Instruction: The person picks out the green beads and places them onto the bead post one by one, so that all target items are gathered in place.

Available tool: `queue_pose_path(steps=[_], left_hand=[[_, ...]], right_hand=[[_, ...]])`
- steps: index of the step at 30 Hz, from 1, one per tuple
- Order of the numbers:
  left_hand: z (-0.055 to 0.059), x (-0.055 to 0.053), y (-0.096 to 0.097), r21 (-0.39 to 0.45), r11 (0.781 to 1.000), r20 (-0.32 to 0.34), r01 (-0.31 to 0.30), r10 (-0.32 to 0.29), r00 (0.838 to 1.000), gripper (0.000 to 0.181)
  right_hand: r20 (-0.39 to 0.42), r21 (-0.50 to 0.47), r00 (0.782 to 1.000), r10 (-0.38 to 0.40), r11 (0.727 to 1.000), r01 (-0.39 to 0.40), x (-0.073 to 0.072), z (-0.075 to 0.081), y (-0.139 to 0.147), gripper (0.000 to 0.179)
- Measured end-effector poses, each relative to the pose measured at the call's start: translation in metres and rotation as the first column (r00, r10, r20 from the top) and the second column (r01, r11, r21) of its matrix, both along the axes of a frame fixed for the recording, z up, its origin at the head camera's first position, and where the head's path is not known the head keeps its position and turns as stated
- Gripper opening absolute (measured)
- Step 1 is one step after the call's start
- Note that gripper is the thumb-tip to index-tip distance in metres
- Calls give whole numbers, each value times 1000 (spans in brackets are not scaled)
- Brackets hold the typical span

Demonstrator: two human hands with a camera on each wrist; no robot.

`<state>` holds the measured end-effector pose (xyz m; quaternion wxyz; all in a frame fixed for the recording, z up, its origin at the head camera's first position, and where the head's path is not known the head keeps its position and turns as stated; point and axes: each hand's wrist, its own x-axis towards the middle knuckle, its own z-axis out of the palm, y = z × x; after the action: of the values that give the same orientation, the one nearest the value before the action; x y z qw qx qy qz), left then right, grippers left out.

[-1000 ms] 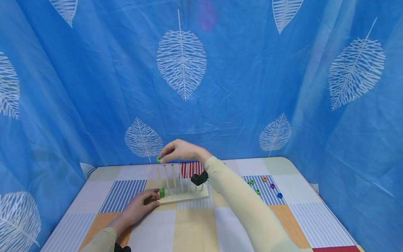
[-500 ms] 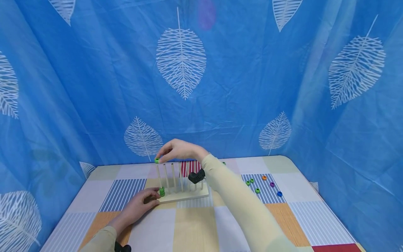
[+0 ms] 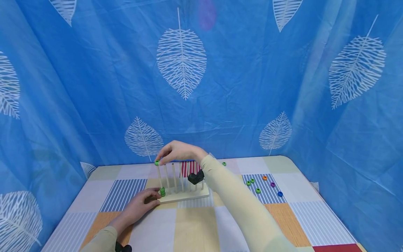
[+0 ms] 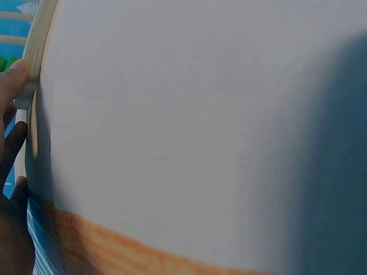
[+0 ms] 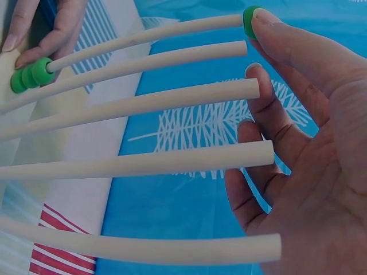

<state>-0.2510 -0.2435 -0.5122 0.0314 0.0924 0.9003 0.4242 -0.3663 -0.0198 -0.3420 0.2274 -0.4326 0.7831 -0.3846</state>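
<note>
A pale wooden peg rack [image 3: 189,196] stands on the table with a row of upright pegs. My left hand [image 3: 140,205] grips the left end of its base, thumb along the front edge in the left wrist view. Above the rack, my right hand [image 3: 179,151] pinches a green bead [image 5: 249,23] between thumb and fingers. That bead sits right at the top of the leftmost peg [image 5: 149,39]. Several green beads [image 5: 33,74] are stacked at the foot of this same peg, close to my left fingers. The other pegs in the right wrist view carry no beads.
Loose beads lie to the right of the rack: several green ones [image 3: 257,190], an orange bead [image 3: 264,178], a purple bead [image 3: 272,184] and a blue bead [image 3: 280,194]. Another green bead [image 3: 224,163] lies near the back edge. A blue curtain [image 3: 233,87] hangs behind the patchwork-patterned table [image 3: 195,227].
My right hand has moved slightly left and brought the green bead from beside the leftmost peg's tip onto it. My left hand has stayed on the rack's base.
</note>
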Motion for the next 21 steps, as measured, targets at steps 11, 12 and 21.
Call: queue_pose_path(steps=[11, 12, 21], left_hand=[[-1, 0, 0, 1, 1000, 7, -10, 10, 1000, 10], [-1, 0, 0, 1, 1000, 7, -9, 9, 1000, 10], [-1, -1, -1, 7, 1000, 18, -4, 3, 1000, 9]], right_hand=[[-10, 19, 1000, -4, 1000, 4, 1, -2, -1, 23], [-10, 19, 1000, -3, 1000, 3, 1, -2, -1, 23], [-27, 33, 1000, 10, 999, -9, 1, -2, 1, 27]])
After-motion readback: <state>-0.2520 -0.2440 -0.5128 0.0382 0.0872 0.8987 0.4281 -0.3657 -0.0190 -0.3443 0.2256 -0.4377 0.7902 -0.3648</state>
